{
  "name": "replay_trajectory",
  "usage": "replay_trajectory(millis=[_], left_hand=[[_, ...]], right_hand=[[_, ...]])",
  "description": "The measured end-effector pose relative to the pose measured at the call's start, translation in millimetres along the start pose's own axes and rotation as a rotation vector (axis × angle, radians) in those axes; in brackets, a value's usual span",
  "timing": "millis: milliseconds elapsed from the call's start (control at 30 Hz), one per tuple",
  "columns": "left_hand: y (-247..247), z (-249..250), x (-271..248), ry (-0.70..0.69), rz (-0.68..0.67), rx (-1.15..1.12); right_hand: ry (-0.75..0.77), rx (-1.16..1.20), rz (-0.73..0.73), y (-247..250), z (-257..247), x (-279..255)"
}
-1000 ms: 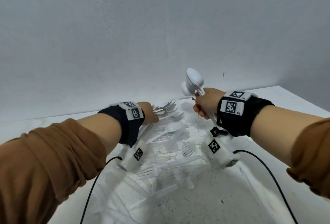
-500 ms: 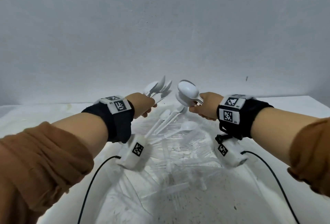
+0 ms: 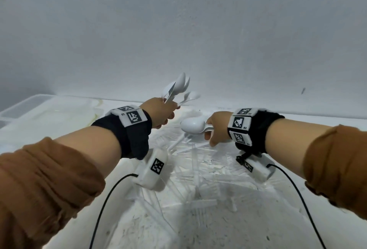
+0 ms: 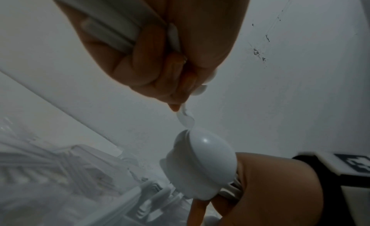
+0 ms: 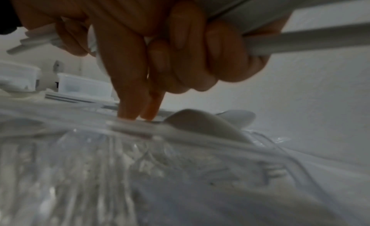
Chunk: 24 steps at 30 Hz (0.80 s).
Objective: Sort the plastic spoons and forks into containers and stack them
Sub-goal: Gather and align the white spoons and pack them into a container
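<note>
Mid-sort: the left hand (image 3: 161, 112) clutches a raised bunch of spoons (image 3: 178, 87), while the right hand (image 3: 217, 127), fingers wrapped round its own spoon bundle (image 3: 193, 126), reaches two fingers into the cutlery pile (image 3: 198, 169) on the counter (image 3: 59, 117). Next, probably, pinching another spoon free.

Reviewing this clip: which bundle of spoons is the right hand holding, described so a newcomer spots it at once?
Start at the heap of clear plastic cutlery on the white table. Just above its far end, the right hand grips the stacked white spoons. Their bowls lie level, pointing left, unlike the left hand's upright fan of spoons.
</note>
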<state>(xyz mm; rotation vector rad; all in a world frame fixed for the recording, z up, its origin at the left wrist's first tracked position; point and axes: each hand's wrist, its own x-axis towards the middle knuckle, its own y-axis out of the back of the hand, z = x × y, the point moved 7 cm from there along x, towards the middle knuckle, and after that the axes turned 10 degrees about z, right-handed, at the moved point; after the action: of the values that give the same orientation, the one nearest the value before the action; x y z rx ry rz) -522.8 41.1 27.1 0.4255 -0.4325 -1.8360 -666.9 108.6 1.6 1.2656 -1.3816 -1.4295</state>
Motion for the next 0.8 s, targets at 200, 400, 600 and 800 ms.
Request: replay_trajectory(millis=[200, 400, 600, 800], left_hand=[[8, -5, -4, -0.036, -0.006, -0.004], [19, -10, -9, -0.001, 0.033, -0.094], [18, -7, -24, 0.016, 0.007, -0.143], [20, 4, -36, -0.035, 0.04, -0.137]], right_hand=[[0.092, -0.073, -0.028, -2, -8, 7], [0.112, -0.153, 0.034, 4, -8, 12], [0.078, -0.236, 0.115, 22, -3, 4], [-0.067, -0.055, 0.234, 54, 7, -13]])
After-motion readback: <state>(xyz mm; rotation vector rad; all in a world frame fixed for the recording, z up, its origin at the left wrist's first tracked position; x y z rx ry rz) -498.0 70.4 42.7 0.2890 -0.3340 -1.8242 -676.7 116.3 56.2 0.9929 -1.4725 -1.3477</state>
